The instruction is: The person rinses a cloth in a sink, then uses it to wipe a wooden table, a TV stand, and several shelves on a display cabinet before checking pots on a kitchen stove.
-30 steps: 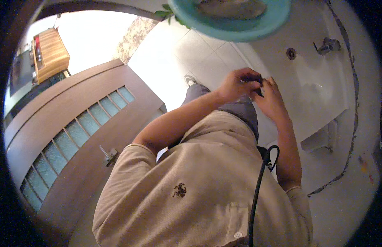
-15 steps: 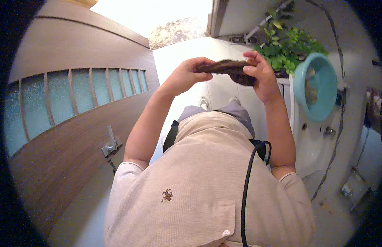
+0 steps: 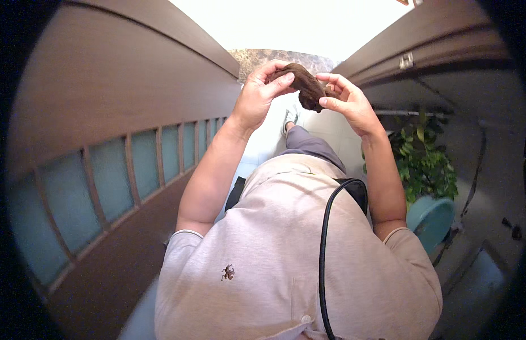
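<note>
A dark brown, soft bundle that looks like a crumpled cloth (image 3: 309, 85) hangs bent between my hands, out in front of my body. My left hand (image 3: 256, 97) grips its left end, thumb on top and fingers partly behind it. At the other end, my right hand (image 3: 353, 106) pinches the bundle between thumb and fingers. Its lower middle part sags between the two hands. Below it, one of my shoes (image 3: 290, 118) shows on the pale floor tiles.
A brown wooden door with frosted panes (image 3: 107, 178) runs along the left. Ahead lies a speckled stone threshold (image 3: 254, 58) before a bright opening, with brown woodwork (image 3: 387, 39) on the right. A green plant (image 3: 421, 153) and teal basin (image 3: 432, 222) stand right. A black cable (image 3: 324, 243) crosses my shirt.
I have moved forward toward the bright opening; the plant and basin now sit lower in view. The brown cloth, stretched nearly level before, now bends downward between my closer hands.
</note>
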`<state>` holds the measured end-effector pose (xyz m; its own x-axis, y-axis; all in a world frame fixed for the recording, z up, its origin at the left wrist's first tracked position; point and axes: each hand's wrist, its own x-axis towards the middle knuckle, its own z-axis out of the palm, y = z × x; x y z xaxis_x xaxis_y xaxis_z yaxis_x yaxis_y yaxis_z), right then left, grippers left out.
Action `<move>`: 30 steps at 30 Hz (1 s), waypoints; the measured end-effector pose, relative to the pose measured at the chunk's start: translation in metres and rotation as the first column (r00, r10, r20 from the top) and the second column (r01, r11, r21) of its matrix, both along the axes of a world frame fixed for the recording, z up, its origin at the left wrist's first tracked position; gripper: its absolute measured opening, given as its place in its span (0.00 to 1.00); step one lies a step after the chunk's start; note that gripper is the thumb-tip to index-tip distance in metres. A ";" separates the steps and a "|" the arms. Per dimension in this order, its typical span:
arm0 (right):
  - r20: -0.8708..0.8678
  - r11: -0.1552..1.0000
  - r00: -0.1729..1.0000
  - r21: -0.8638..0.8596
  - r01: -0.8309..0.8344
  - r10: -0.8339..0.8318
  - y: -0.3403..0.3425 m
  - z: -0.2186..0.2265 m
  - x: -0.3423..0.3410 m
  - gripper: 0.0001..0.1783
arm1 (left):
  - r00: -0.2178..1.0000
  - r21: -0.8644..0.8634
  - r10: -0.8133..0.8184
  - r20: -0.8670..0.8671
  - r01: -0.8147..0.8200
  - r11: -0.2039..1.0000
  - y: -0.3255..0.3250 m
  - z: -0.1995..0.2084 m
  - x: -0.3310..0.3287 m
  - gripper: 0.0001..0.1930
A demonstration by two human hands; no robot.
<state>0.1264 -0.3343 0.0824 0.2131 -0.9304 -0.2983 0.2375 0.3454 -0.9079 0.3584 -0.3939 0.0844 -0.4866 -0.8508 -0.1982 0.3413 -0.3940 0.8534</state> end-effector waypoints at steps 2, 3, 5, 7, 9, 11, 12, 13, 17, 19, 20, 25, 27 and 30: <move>-0.011 1.000 1.000 -0.012 -0.025 0.025 -0.055 -0.007 -0.008 0.23 | 0.999 -0.081 0.011 0.045 -0.008 0.997 -0.050 0.001 -0.005 0.09; 0.012 0.997 0.997 0.009 -0.078 0.078 -0.083 -0.006 -0.015 0.16 | 0.999 -0.052 -0.004 0.051 0.007 0.999 -0.077 0.004 -0.004 0.10; -0.068 0.994 0.992 0.016 -0.105 0.105 -0.134 -0.002 -0.026 0.10 | 0.998 0.014 -0.033 0.059 0.032 0.999 -0.130 0.015 -0.001 0.12; -0.187 0.996 0.982 -0.081 -0.025 0.009 -0.177 0.010 -0.031 0.07 | 0.991 -0.003 0.022 0.131 -0.021 1.000 -0.174 0.028 -0.009 0.16; -0.204 0.994 0.978 -0.103 0.023 -0.044 -0.213 0.016 -0.047 0.07 | 0.979 0.062 0.107 0.171 -0.119 0.991 -0.211 0.038 -0.020 0.18; -0.155 0.993 0.984 -0.094 0.074 -0.088 -0.250 0.013 -0.057 0.09 | 0.978 0.043 0.084 0.193 -0.094 0.995 -0.256 0.020 -0.017 0.18; -0.157 0.990 0.980 -0.090 0.111 -0.124 -0.269 0.010 -0.059 0.10 | 0.979 0.039 0.061 0.196 -0.070 0.997 -0.283 0.011 -0.020 0.18; -0.159 0.985 0.974 -0.086 0.152 -0.164 -0.287 0.006 -0.060 0.10 | 0.981 0.025 0.068 0.183 -0.074 0.997 -0.309 0.003 -0.029 0.18; -0.492 0.996 0.870 -0.093 -0.013 -0.035 -0.320 -0.012 -0.065 0.17 | 0.999 0.023 0.023 0.046 -0.024 0.999 -0.369 -0.016 -0.067 0.18; -0.651 0.995 0.757 -0.029 -0.098 0.056 -0.352 -0.009 -0.077 0.20 | 0.998 0.038 -0.057 -0.039 0.059 0.998 -0.411 -0.004 -0.092 0.18; -0.552 0.998 0.831 -0.042 0.043 -0.059 -0.367 -0.017 -0.079 0.19 | 0.992 0.000 -0.121 -0.023 0.121 0.993 -0.431 -0.002 -0.104 0.17; 0.073 0.831 0.845 0.246 0.499 -0.529 -0.439 -0.017 -0.058 0.16 | 0.869 -0.647 -0.044 0.492 0.399 0.649 -0.479 0.048 -0.175 0.11; 0.090 0.801 0.828 0.329 0.499 -0.553 -0.459 -0.017 -0.055 0.13 | 0.883 -0.899 0.203 0.423 0.381 0.216 -0.498 0.054 -0.188 0.13; 0.271 0.684 0.629 0.336 0.648 -0.729 -0.491 -0.024 -0.058 0.12 | 0.862 -0.878 0.172 0.477 0.477 0.044 -0.524 0.081 -0.198 0.15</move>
